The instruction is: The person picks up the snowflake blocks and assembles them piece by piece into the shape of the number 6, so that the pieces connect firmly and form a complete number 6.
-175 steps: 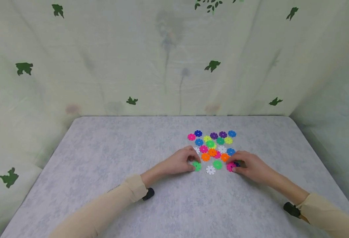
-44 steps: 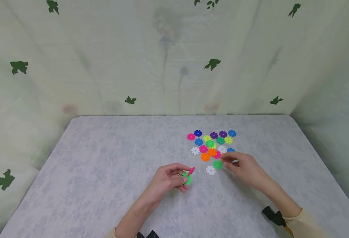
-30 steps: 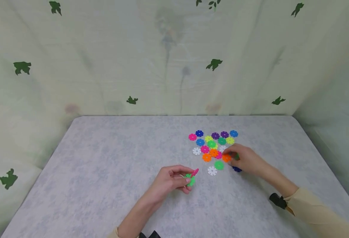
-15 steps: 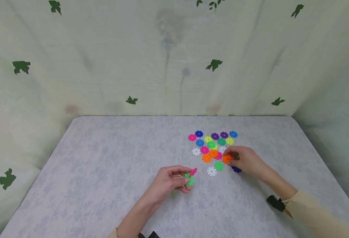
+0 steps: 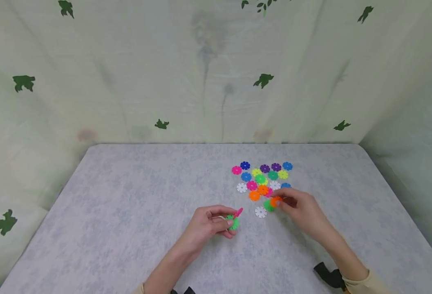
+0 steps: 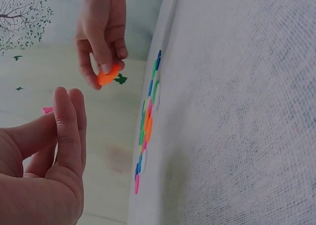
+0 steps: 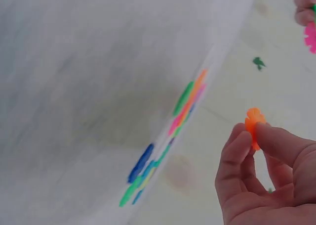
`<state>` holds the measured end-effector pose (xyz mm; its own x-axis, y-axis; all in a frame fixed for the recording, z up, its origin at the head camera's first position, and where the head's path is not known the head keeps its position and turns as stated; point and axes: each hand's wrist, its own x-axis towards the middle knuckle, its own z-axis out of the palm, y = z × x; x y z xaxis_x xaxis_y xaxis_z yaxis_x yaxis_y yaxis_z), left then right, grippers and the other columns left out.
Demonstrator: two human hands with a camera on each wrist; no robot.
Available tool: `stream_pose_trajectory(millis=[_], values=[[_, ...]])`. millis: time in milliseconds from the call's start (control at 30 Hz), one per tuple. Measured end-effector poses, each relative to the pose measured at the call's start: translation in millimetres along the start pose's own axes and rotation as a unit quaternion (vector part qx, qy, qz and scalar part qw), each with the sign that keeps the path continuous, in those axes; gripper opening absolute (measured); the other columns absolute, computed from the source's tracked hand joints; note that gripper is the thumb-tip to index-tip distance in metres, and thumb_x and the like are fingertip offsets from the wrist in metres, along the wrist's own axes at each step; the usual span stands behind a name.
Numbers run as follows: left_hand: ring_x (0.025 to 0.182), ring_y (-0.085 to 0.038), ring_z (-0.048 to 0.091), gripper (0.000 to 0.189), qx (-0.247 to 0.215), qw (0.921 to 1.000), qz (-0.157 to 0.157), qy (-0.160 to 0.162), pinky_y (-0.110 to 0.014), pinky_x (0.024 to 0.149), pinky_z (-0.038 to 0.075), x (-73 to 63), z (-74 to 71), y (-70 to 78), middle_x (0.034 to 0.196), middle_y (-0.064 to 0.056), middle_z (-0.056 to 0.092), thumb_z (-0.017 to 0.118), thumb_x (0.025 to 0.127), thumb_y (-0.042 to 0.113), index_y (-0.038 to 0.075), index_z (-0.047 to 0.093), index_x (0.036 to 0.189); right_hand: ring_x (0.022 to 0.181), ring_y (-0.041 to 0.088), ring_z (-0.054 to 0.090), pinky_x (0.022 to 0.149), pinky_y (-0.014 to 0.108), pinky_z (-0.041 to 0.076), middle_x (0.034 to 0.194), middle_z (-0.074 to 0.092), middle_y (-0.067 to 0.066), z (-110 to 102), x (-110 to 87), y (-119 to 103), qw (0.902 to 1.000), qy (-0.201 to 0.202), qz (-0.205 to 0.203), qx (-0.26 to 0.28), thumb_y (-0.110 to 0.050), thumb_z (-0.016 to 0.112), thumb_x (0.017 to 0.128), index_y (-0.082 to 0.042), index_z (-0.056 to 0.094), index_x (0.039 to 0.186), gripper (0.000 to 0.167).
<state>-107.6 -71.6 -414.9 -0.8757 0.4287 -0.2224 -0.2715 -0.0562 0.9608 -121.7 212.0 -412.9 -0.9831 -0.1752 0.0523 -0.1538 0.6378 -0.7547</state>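
Observation:
Fingers and thumb of my left hand (image 5: pixel 209 222) pinch a green notched plastic disc (image 5: pixel 235 224) with a pink disc (image 5: pixel 239 212) slotted edge-on into it. Off to the right, my right hand (image 5: pixel 305 210) pinches an orange notched disc (image 5: pixel 274 201) between thumb and fingers. In the right wrist view this orange disc (image 7: pixel 255 120) stands at the fingertips, raised off the table. It overlaps a flat green disc (image 5: pixel 268 205) in the head view. A white disc (image 5: pixel 260 212) lies on the table between the hands.
Several more notched discs lie flat beyond the hands, among them an orange one (image 5: pixel 254 195), a blue one (image 5: pixel 246 177) and a purple one (image 5: pixel 276 167). The table (image 5: pixel 146 196) has a pale cloth cover. Behind it hangs a light curtain (image 5: pixel 186 81) with green bird shapes.
The green and pink discs, apart on the table at first, are now joined in my left hand. My right hand has picked up the orange disc and brought it left and nearer.

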Motion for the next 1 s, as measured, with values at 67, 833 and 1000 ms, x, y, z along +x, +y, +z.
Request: stream_pose_trajectory(millis=[67, 833, 1000], values=[[0.070, -0.022, 0.070, 0.026, 0.000, 1.0000, 0.000, 0.000, -0.037, 0.075, 0.057, -0.1, 0.3, 0.6, 0.089, -0.015, 0.071, 0.068, 0.091, 0.005, -0.002, 0.068, 0.115, 0.091, 0.018, 0.061, 0.077, 0.026, 0.054, 0.106, 0.068, -0.002, 3, -5.2, -8, 0.9996, 0.012, -0.005, 0.025, -0.004, 0.069, 0.091, -0.013, 0.070, 0.115, 0.026], [0.069, -0.022, 0.070, 0.024, 0.018, 0.9997, 0.012, -0.010, -0.037, 0.078, 0.057, -4.1, 5.7, 3.6, 0.088, -0.024, 0.069, 0.067, 0.091, 0.003, -0.004, 0.068, 0.113, 0.086, 0.030, 0.068, 0.074, 0.028, 0.057, 0.102, 0.067, 0.007, 46, -21.5, -64, 0.9732, 0.053, 0.057, 0.217, -0.008, 0.072, 0.090, -0.012, 0.068, 0.112, 0.023], [0.075, -0.034, 0.071, 0.021, 0.058, 0.9977, 0.032, -0.010, -0.034, 0.081, 0.056, -4.4, 6.0, 4.1, 0.100, -0.023, 0.070, 0.064, 0.092, -0.001, -0.003, 0.070, 0.111, 0.083, 0.022, 0.067, 0.073, 0.027, 0.057, 0.098, 0.067, 0.007, 48, -21.6, -67, 0.9737, 0.053, 0.061, 0.213, -0.001, 0.073, 0.087, -0.010, 0.070, 0.106, 0.021]])
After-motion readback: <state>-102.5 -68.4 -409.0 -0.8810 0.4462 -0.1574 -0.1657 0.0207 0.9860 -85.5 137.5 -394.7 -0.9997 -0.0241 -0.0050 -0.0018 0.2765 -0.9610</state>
